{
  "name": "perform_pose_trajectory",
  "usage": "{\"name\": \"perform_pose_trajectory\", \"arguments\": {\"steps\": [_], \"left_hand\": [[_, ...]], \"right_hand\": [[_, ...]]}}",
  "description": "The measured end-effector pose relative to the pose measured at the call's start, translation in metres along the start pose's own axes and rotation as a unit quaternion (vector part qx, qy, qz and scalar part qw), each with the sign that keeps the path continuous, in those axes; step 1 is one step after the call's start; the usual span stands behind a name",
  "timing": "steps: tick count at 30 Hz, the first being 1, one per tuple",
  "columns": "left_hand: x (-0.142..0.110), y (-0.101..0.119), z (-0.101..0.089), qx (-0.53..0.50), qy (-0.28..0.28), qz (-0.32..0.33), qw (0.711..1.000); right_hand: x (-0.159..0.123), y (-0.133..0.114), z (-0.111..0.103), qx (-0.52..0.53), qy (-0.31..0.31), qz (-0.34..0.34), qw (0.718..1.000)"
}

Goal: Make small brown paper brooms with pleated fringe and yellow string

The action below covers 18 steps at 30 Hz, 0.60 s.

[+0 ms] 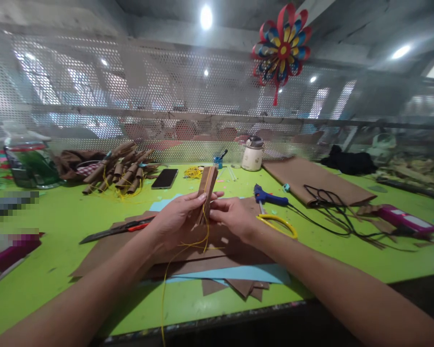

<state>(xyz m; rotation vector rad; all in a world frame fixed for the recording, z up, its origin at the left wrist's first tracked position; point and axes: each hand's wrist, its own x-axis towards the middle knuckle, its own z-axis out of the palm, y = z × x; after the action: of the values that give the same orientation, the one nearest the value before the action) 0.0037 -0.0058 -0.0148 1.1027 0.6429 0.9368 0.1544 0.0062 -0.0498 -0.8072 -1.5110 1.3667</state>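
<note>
A brown bundle of strips [209,180] is held up between the two hands, its long axis nearly upright, the top tipped slightly to the right. By the left hand [183,208] it is gripped, thumb laid across the near face and fingers closed behind. The right hand [235,218] is brought in at the bundle's lower right edge, fingers bent and tips almost together; whether anything is pinched there cannot be told. Yellow thread [207,230] is hung down the strips and trailed below the hands. Under them, brown paper [104,255] and blue paper [246,273] are layered on the green desk [54,217]. Just left of the hands, black-and-red scissors [115,229] are laid; to their right, a glue gun [273,196] is set down. Beyond, a phone [165,179] and a jar [252,157] are seen, and the desk is backed by a perforated screen [159,86].
</note>
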Motion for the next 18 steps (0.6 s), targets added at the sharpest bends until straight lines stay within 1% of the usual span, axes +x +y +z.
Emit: {"name": "perform_pose_trajectory", "arguments": {"steps": [2,3,5,7,10,12,14,16,18], "left_hand": [[0.001,0.0,0.0,-0.004,0.009,-0.007,1.0],[0.001,0.0,0.0,-0.007,0.026,-0.009,1.0],[0.003,0.001,-0.001,-0.019,0.075,-0.004,0.997],[0.006,0.002,-0.003,-0.034,0.133,0.001,0.991],[0.008,0.005,-0.005,-0.056,0.204,0.01,0.977],[0.007,0.007,-0.004,-0.062,0.227,0.013,0.972],[0.006,0.009,-0.003,-0.058,0.229,0.011,0.972],[0.006,0.011,-0.004,-0.05,0.225,0.012,0.973],[0.007,0.013,-0.006,-0.043,0.226,0.02,0.973]], "right_hand": [[-0.002,0.005,0.004,-0.026,-0.012,0.003,1.0],[-0.003,0.006,0.006,-0.048,-0.013,-0.005,0.999],[-0.006,0.007,0.007,-0.111,-0.012,-0.031,0.993],[-0.011,0.005,0.01,-0.173,-0.035,-0.037,0.984],[-0.021,-0.002,0.017,-0.215,-0.115,0.017,0.97],[-0.027,-0.008,0.021,-0.24,-0.165,0.026,0.956],[-0.031,-0.014,0.022,-0.263,-0.202,0.011,0.943],[-0.034,-0.02,0.022,-0.251,-0.248,0.026,0.935],[-0.038,-0.024,0.022,-0.229,-0.319,0.044,0.919]]}}
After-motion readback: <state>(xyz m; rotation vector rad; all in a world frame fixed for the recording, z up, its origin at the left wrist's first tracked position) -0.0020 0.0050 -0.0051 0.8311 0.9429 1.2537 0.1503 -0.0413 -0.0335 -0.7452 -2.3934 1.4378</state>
